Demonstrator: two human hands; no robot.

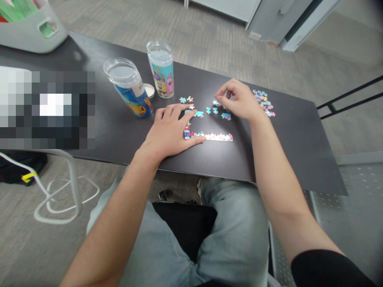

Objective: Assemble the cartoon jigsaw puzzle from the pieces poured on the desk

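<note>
My left hand (170, 131) lies flat on the black table (119, 131), fingers spread, its fingertips touching a joined strip of puzzle pieces (217, 137) and a teal piece (198, 114). My right hand (239, 99) hovers further back with fingers curled, pinching a small teal puzzle piece (215, 103) at its fingertips. Loose teal pieces (226, 116) lie between the hands. A pile of several loose puzzle pieces (263, 102) sits just right of my right hand.
Two clear cartoon-printed puzzle tubes stand back left: a tilted one (131, 89) and an upright one (161, 69), with a white lid (149, 90) between. A grey bin (32, 28) sits far left. A white cable (60, 195) lies on the floor.
</note>
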